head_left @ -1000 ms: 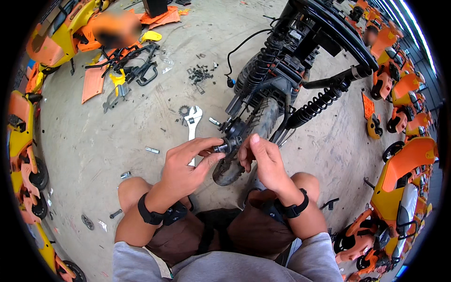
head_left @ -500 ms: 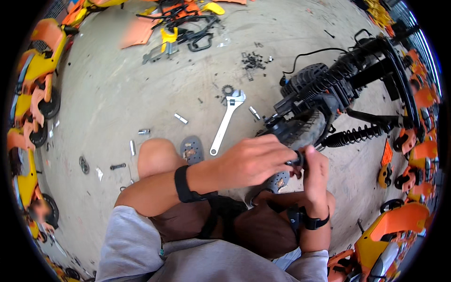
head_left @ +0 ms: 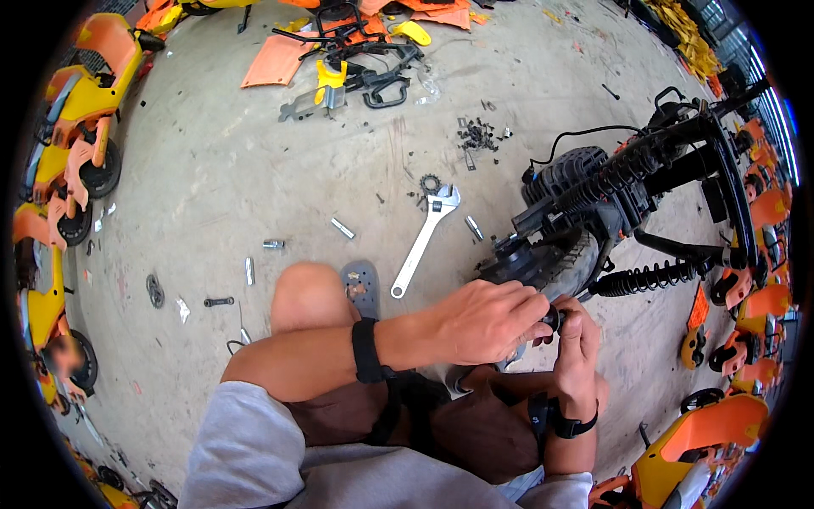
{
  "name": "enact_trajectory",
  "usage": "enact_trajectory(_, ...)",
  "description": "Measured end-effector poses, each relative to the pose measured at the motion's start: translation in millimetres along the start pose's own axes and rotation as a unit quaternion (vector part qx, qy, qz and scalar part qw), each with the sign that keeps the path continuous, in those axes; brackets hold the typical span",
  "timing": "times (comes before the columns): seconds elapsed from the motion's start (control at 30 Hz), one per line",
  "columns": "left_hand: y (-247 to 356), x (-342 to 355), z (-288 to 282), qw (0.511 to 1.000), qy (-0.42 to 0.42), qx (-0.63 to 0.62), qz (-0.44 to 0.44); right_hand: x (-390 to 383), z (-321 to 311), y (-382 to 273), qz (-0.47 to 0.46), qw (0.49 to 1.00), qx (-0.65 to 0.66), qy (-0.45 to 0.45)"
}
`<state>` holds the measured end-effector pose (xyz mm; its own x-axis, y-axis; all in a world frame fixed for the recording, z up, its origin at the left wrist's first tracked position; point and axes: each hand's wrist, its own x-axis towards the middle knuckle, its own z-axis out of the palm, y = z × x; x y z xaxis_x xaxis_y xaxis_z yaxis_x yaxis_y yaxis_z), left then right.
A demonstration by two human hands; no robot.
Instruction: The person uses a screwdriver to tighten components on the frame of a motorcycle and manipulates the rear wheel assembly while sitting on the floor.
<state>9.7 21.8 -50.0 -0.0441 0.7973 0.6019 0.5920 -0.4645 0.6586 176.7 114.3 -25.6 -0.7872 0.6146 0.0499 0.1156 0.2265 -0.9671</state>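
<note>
Low at center-right, my left hand and my right hand meet with fingers closed on a small dark metal part, mostly hidden by the fingers. Just beyond them lie the tyre and dark hub of a partly stripped black vehicle, with coil shocks and frame. A large silver adjustable wrench lies on the concrete floor, beside a small toothed ring and several metal sockets.
Orange and yellow scooters line both sides. Loose panels and black frame parts form a heap at the top. Small black hardware is scattered on the floor. My bent knee and sandal are left of the wrench.
My view has swung, so the vehicle sits farther right in the picture. My hands, still holding the part, have moved rightward away from the hub, my left arm now reaching across my lap.
</note>
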Motion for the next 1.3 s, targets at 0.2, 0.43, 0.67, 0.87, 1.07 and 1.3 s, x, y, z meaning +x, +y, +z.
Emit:
enact_trajectory(0.2,9,5,-4,0.945,0.003,-0.232,-0.232,0,-1,5,-0.022,0.997,-0.054,0.041)
enact_trajectory(0.43,-2,6,9,0.768,-0.029,-0.502,-0.396,-1,7,1,0.028,0.992,-0.011,0.121)
enact_trajectory(0.67,-4,8,9,0.771,-0.03,-0.499,-0.396,6,17,0,0.032,0.991,-0.005,0.133)
enact_trajectory(0.87,5,15,-1,0.778,-0.046,-0.491,-0.389,6,1,13,0.08,0.987,0.087,0.106)
enact_trajectory(1.07,-4,5,9,0.761,-0.021,-0.507,-0.404,17,15,-8,0.072,0.978,0.137,0.143)
enact_trajectory(1.3,-5,5,7,0.744,-0.053,-0.519,-0.417,12,24,-14,0.031,0.983,0.096,0.156)
